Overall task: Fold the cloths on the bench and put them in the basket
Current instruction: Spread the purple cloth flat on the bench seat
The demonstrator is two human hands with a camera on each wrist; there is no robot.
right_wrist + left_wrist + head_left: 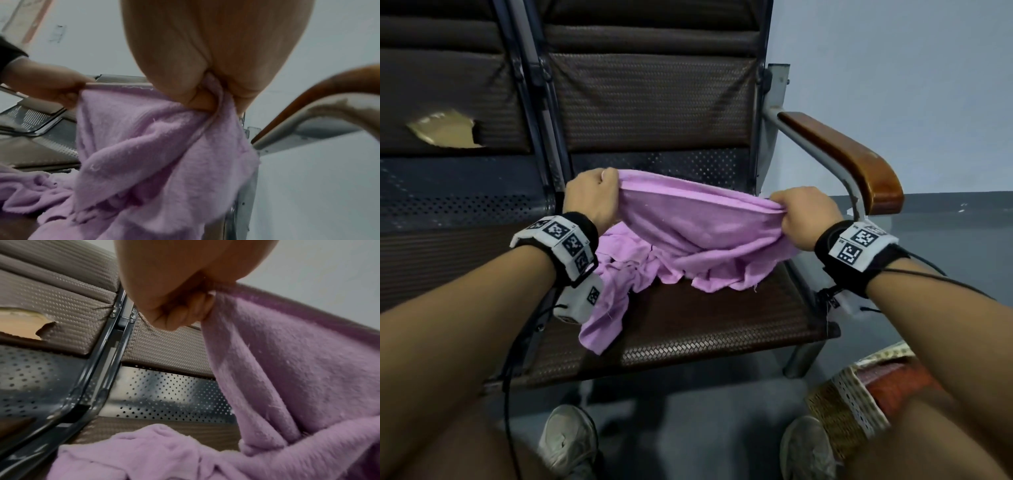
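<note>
Forearms fill the foreground of the head view, and beyond them the left hand [593, 195] and right hand [804, 216] each clench a top corner of a pink cloth [702, 233], stretching its upper edge between them above the bench [688, 329]. Its lower part sags onto the seat, where more pink fabric lies crumpled; whether that is a second cloth or the same one, I cannot tell. At the lower right a basket [849, 394] stands on the floor beside the bench, with something reddish inside.

From the left wrist, curled fingers [185, 316] pinch the cloth [287, 369] at its corner, and it hangs down to the rumpled fabric on the seat.

From the right wrist, the right hand [207, 91] grips the other corner tightly, the cloth [154, 154] draping below it, and the left hand [49, 86] shows at the far edge.

By my reading, folding has barely begun: this cloth is only spread, no crease is made, and the basket trip remains.
</note>
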